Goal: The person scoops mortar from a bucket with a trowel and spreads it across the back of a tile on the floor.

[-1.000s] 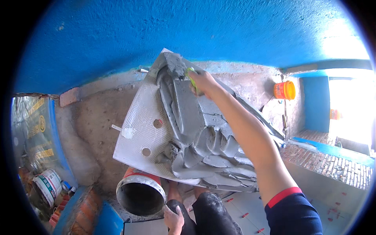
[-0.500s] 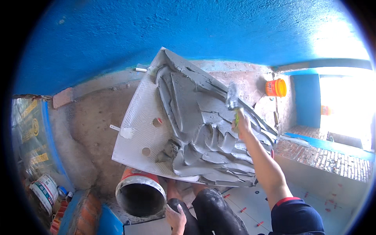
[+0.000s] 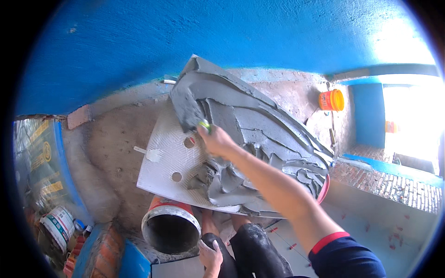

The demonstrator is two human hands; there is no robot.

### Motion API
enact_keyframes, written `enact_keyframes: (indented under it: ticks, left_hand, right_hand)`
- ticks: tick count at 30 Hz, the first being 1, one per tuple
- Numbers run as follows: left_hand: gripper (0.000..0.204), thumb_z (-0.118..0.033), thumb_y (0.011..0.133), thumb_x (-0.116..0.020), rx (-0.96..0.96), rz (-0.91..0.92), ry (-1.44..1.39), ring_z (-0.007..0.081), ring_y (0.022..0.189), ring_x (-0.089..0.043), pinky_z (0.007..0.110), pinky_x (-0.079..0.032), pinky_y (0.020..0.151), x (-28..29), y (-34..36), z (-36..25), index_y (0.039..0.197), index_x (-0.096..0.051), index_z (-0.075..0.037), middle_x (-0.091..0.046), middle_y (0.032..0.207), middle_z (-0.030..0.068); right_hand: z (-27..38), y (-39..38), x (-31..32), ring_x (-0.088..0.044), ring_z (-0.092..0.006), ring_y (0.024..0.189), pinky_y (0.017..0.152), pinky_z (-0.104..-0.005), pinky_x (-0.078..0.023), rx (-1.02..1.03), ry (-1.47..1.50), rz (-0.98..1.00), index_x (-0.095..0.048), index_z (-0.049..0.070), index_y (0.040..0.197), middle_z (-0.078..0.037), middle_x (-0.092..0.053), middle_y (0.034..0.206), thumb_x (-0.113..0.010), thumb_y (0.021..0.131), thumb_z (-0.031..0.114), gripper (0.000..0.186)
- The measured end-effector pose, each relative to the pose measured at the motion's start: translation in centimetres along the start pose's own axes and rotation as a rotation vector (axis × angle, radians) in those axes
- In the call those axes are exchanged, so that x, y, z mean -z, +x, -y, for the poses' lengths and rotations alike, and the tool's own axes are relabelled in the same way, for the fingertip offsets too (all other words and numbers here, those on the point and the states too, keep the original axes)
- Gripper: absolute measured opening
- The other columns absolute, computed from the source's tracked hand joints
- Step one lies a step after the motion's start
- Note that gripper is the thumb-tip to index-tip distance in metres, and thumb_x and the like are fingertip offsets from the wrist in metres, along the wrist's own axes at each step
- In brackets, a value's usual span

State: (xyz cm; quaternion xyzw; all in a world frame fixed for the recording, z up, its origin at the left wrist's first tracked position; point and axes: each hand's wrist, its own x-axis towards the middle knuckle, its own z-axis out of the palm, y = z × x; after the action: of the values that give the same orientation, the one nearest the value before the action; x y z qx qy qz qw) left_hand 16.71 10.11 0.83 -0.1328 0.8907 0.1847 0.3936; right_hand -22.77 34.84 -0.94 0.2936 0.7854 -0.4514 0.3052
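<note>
My right hand (image 3: 217, 140) is closed around the yellow-green handle of a trowel (image 3: 205, 124). Its blade, smeared with grey mortar, presses on the far left part of a big white tile panel (image 3: 155, 172) with a ridged back. Thick wet mortar (image 3: 259, 121) covers most of that panel, smoother along the far side and lumpy toward the near right. Two round holes show in the bare left strip. Down by my knee, my left hand (image 3: 211, 255) holds nothing, its thumb apart from its fingers.
A large bucket (image 3: 170, 229) with a dark interior sits under the panel's near left edge. An orange bucket (image 3: 331, 100) stands at the far right. A small white-bladed scraper (image 3: 153, 155) lies at the panel's left edge. The blue wall (image 3: 208, 32) rises behind.
My right hand has swept the trowel from the panel's right side to its far left, spreading mortar over the formerly bare far left strip. My left hand has stayed by the knee.
</note>
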Motion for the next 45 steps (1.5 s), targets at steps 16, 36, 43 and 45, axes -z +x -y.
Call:
enact_keyframes:
  ticks: [16, 36, 43, 45]
  left_hand:
    - [0.067, -0.041, 0.09, -0.058, 0.031, -0.045, -0.053, 0.0408, 0.102, -0.059, 0.049, -0.047, 0.088, -0.7, -0.8, -0.2, 0.132, -0.041, 0.008, -0.059, 0.111, 0.0262]
    - [0.067, -0.041, 0.092, -0.056, 0.147, 0.02, -0.154, 0.0426, 0.112, -0.057, 0.048, -0.045, 0.097, 1.6, 0.0, -0.2, 0.132, -0.042, 0.01, -0.056, 0.123, 0.0285]
    - [0.068, -0.041, 0.092, -0.056, 0.127, 0.006, -0.174, 0.0429, 0.115, -0.055, 0.048, -0.044, 0.099, 1.0, 0.0, 0.2, 0.134, -0.04, 0.01, -0.055, 0.125, 0.0291]
    - [0.068, -0.042, 0.093, -0.055, 0.13, 0.008, -0.176, 0.0429, 0.115, -0.054, 0.048, -0.043, 0.099, 1.3, -0.1, 0.0, 0.135, -0.039, 0.01, -0.054, 0.126, 0.0293]
  right_hand:
    - [1.3, 2.0, 6.6, -0.066, -0.0241, 0.068, 0.064, -0.0414, -0.052, -0.197, -0.084, -0.011, -0.063, 0.0, 0.095, -0.016, -0.068, 0.08, -0.042, 0.094, 0.061, 0.065]
    - [7.6, -0.7, 5.5, -0.066, -0.0428, 0.094, 0.084, -0.0522, -0.05, 0.233, -0.897, -0.363, -0.053, 0.002, 0.114, -0.024, -0.069, 0.095, -0.048, 0.096, 0.042, 0.045]
    - [7.7, 3.3, 6.5, -0.067, -0.0408, 0.093, 0.081, -0.0526, -0.05, 0.304, -1.025, -0.457, -0.052, 0.004, 0.113, -0.023, -0.069, 0.094, -0.051, 0.096, 0.039, 0.039]
    - [6.8, 3.7, 6.7, -0.066, -0.0422, 0.094, 0.082, -0.0529, -0.05, 0.261, -0.947, -0.498, -0.052, 0.005, 0.116, -0.024, -0.069, 0.095, -0.051, 0.095, 0.04, 0.041]
